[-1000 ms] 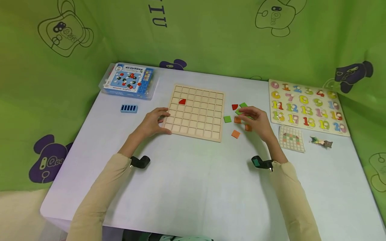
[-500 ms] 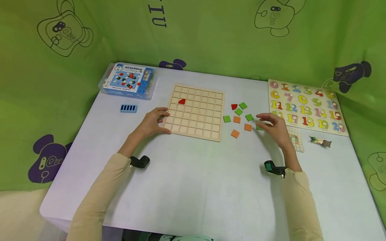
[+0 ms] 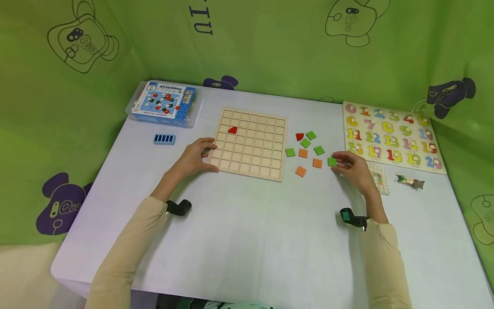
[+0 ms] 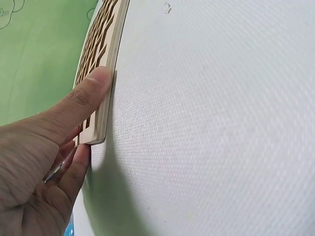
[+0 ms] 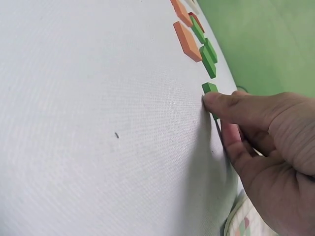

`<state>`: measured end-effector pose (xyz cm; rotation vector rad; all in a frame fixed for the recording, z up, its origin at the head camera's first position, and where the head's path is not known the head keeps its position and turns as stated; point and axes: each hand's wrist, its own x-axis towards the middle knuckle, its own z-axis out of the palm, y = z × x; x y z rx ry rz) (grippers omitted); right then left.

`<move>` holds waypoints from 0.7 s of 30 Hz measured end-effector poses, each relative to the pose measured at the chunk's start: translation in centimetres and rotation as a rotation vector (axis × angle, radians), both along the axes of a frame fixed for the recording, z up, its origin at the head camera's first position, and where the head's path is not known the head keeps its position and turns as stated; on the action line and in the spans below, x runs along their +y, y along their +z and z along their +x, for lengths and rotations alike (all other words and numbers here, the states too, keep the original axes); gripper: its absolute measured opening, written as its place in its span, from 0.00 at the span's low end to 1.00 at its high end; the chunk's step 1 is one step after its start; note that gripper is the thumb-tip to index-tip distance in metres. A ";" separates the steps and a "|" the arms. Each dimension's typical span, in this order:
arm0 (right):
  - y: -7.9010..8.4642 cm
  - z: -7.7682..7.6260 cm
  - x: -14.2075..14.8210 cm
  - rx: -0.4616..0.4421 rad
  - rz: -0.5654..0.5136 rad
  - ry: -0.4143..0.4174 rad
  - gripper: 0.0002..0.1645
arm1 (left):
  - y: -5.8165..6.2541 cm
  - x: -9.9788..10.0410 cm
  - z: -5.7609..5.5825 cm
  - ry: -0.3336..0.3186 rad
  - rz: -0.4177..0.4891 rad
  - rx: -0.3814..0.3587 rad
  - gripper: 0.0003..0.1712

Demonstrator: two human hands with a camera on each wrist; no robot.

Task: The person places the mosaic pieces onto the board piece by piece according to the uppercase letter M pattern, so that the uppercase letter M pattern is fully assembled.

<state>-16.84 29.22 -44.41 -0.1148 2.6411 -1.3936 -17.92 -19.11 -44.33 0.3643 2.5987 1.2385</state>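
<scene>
A square wooden grid board (image 3: 251, 143) lies mid-table, with one red quarter-round piece (image 3: 233, 130) in one of its cells. My left hand (image 3: 194, 158) grips the board's near left corner; in the left wrist view the thumb (image 4: 88, 88) lies along the near edge and the fingers bear on the side. To the board's right, my right hand (image 3: 355, 171) pinches a green square tile (image 3: 332, 162) between thumb and fingers, low at the table. The right wrist view shows that green tile (image 5: 210, 88) partly hidden by the thumb.
Loose green tiles (image 3: 311, 135), orange tiles (image 3: 317, 163) and a red piece (image 3: 299, 137) lie between board and right hand. Right of them are a pattern card (image 3: 381, 178), partly covered, a number puzzle (image 3: 393, 137) and a small figure (image 3: 410, 182). Back left: a boxed set (image 3: 166, 103) and blue block (image 3: 164, 139).
My right hand has moved right from above the loose tiles to the rightmost green tile, and its thumb and fingers have come together on it. The left hand stays at the board's corner.
</scene>
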 end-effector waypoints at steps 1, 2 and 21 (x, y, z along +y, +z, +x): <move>0.0 0.0 0.0 0.003 0.002 -0.006 0.25 | 0.0 0.0 0.0 0.000 0.000 -0.001 0.42; -0.1 0.0 0.1 0.005 0.005 -0.013 0.25 | 0.0 0.0 0.0 0.001 0.001 -0.002 0.42; -0.3 0.2 -0.4 0.055 -0.140 -0.200 0.21 | -0.2 -0.1 -0.1 0.001 0.007 0.004 0.42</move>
